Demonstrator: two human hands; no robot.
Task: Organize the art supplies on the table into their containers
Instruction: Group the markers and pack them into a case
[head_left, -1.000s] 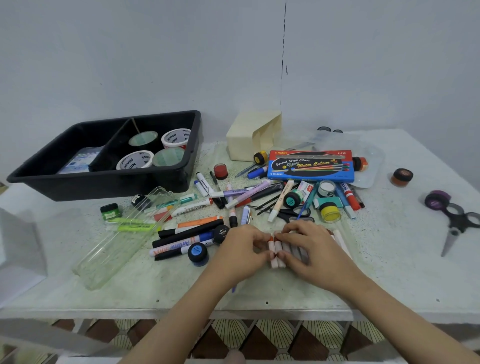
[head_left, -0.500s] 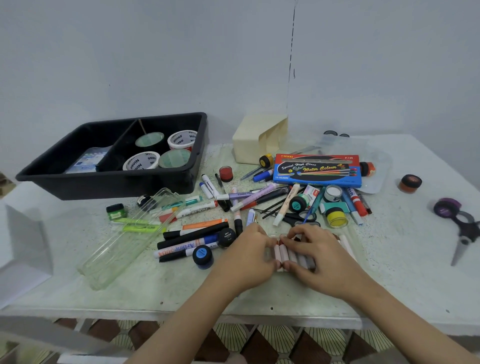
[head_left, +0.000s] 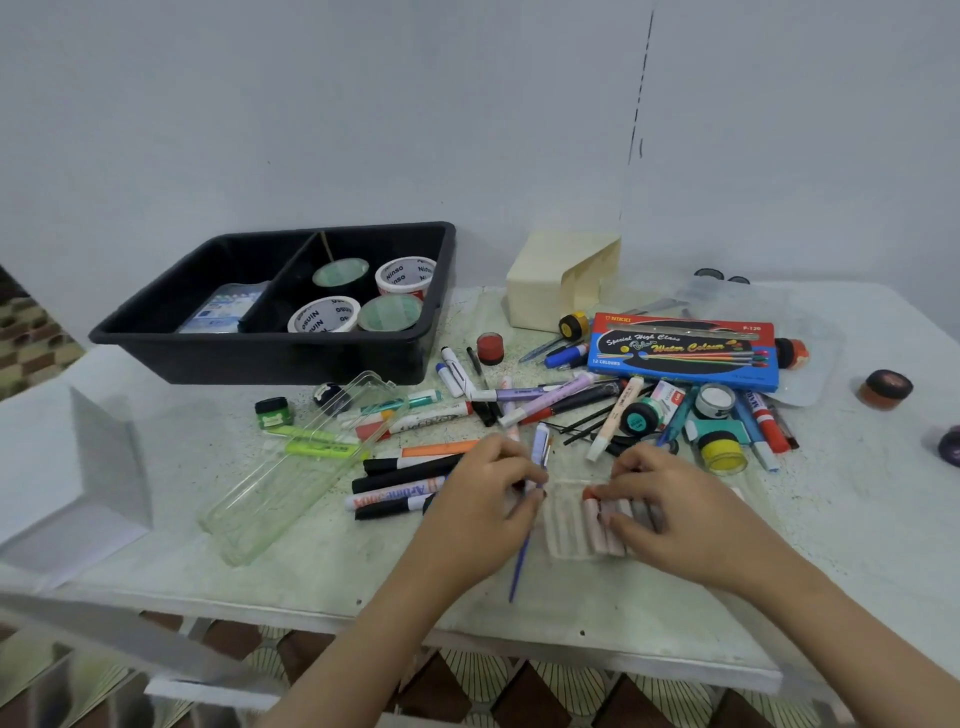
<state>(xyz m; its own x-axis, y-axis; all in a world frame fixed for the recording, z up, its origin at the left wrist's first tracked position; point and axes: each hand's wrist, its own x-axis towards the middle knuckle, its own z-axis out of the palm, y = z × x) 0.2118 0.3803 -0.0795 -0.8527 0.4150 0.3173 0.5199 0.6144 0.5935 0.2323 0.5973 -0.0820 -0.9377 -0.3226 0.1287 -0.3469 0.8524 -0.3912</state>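
Pale grey wall at the back, speckled white table (head_left: 857, 509) in front of it, heavy clutter mid-table. Left hand (head_left: 483, 514): fingers curled, pinching a thin blue-handled paintbrush (head_left: 519, 564); the handle pokes out below the hand toward the near table edge. Right hand (head_left: 680, 514): fingers curled down over a row of crayons (head_left: 595, 525), index tip on the red end of the leftmost stick, thumb lying across the row. Crayons sit side by side in a clear ribbed tray (head_left: 563, 519) at front centre, between the two hands. Loose markers (head_left: 410, 470) lie just left of the left hand. An open clear pencil case (head_left: 291, 483) lies further left. Black divided tray (head_left: 270, 353) back left, with tape rolls (head_left: 323, 314) in its right compartment. Blue watercolour box (head_left: 683, 351) back right, with a yellow paint pot (head_left: 722, 452) near it.
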